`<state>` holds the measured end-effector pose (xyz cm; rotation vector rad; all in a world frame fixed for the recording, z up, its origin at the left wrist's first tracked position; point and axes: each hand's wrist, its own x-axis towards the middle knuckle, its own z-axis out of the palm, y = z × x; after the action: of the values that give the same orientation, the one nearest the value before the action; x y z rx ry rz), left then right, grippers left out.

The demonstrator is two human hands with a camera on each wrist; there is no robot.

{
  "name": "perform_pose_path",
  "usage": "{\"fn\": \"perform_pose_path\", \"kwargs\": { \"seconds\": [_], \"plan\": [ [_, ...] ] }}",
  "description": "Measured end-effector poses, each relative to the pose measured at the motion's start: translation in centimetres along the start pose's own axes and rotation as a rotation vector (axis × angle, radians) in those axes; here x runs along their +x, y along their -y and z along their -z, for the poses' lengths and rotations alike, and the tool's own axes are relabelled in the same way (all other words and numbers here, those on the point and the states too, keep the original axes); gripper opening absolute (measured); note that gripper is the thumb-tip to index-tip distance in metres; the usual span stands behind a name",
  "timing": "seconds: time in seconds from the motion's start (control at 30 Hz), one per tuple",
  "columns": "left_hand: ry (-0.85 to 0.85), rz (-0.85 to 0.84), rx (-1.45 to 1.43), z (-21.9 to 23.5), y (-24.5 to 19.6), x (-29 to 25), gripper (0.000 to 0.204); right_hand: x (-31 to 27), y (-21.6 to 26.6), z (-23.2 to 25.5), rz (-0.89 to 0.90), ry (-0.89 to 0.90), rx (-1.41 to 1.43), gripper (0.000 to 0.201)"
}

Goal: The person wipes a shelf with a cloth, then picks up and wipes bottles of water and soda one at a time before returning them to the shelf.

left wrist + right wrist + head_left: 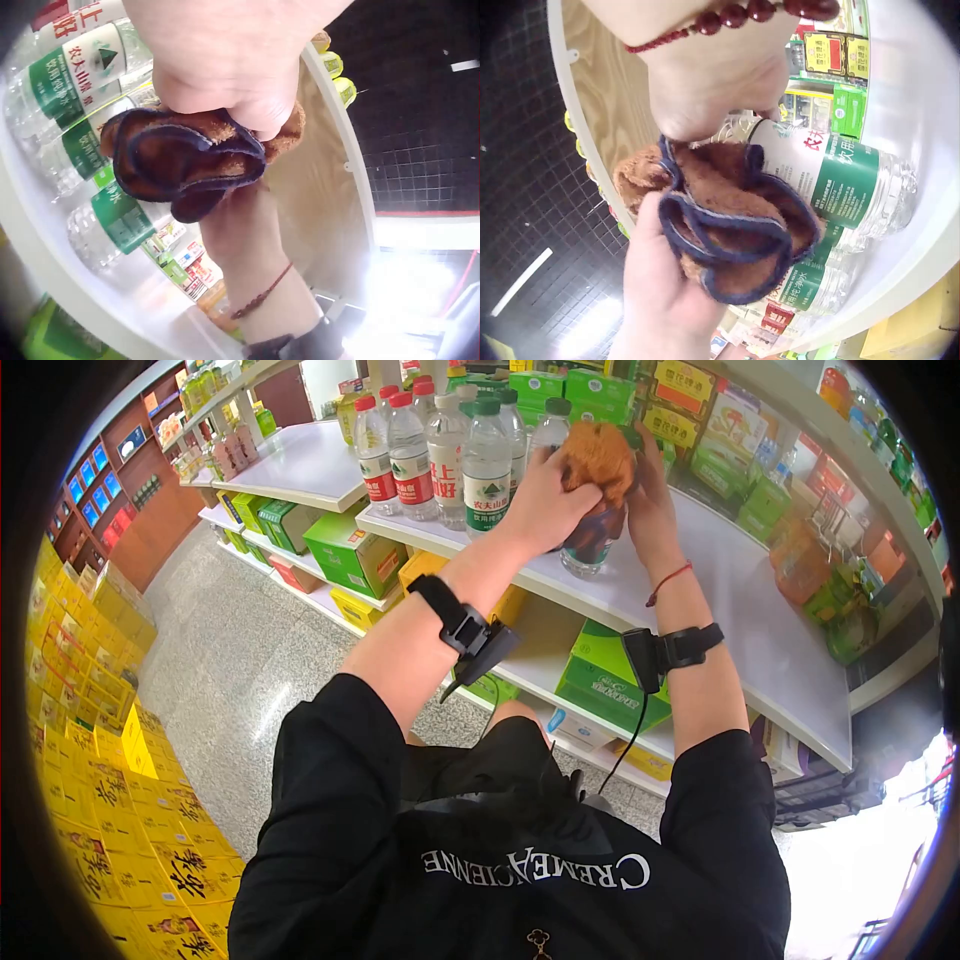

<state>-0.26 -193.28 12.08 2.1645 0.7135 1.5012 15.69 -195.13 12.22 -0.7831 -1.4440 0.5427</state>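
My left hand (548, 505) grips a bunched brown cloth (600, 455) with dark blue edging, its folds hanging loose in the left wrist view. Behind and below the cloth is a clear plastic water bottle (586, 558) with a green and white label; the cloth covers much of it in the head view. My right hand (652, 500), a red beaded string at its wrist, holds this bottle near its green cap (632, 438). In the right wrist view the fingers bend over the bottle's upper part, and the label (847, 180) shows beside the cloth.
Several water bottles (487, 470) with green or red caps stand on the white shelf (680, 585) to the left. Green cartons (598, 395) are behind; more boxes (610, 680) fill the lower shelf. Stacked yellow cartons (130, 830) line the left side.
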Motion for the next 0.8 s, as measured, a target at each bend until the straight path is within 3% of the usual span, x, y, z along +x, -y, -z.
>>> {"fn": "perform_pose_path", "kwargs": {
  "seconds": [0.07,0.23,0.33,0.47,0.63,0.7,0.77,0.8],
  "plan": [
    [0.024,0.056,-0.006,-0.4,0.9,-1.6,0.049,0.4,-0.2,0.2,0.168,-0.036,-0.337,0.053],
    [0.055,0.15,0.017,-1.3,3.6,-5.8,0.053,0.3,0.0,-0.4,0.127,-0.029,-0.329,0.063],
    [0.149,0.301,0.07,-1.3,3.1,-7.6,0.048,0.3,-0.4,-0.5,0.143,-0.048,-0.343,0.067],
    [0.087,0.266,0.028,-1.5,3.3,-6.0,0.046,0.1,-0.1,-0.4,0.164,-0.059,-0.367,0.069],
    [-0.029,-0.029,0.036,0.2,0.1,-1.1,0.044,0.3,-1.8,0.5,0.227,-0.08,-0.452,0.063],
    [-0.026,-0.034,-0.027,0.6,-0.6,-0.3,0.043,0.3,-2.0,0.7,0.273,-0.063,-0.452,0.059],
    [0.005,-0.051,-0.04,1.0,-1.1,-0.1,0.041,0.4,-2.7,1.1,0.014,-0.055,-0.349,0.051],
    [0.018,-0.074,0.016,0.7,0.2,-0.2,0.046,0.4,-2.5,1.1,0.015,-0.061,-0.349,0.051]
  ]
}}
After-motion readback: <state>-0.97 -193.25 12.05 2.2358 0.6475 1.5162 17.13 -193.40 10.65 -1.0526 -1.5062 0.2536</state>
